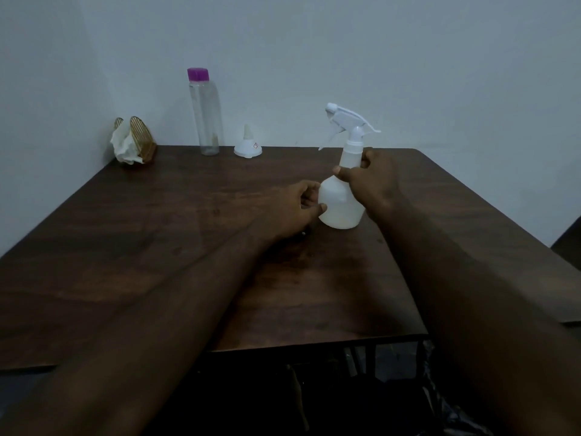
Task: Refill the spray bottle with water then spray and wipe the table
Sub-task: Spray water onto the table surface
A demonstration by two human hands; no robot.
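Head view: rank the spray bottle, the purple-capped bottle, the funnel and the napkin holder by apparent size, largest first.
1. spray bottle, though it stands nearest the camera
2. purple-capped bottle, taller-looking but slimmer, so close to first
3. napkin holder with its tissue
4. funnel, smallest

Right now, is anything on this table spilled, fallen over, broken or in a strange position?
Nothing stands out. The spray bottle stands upright between the left hand and right hand. The water bottle is upright and capped, the funnel rests mouth-down, and the table shows no spill.
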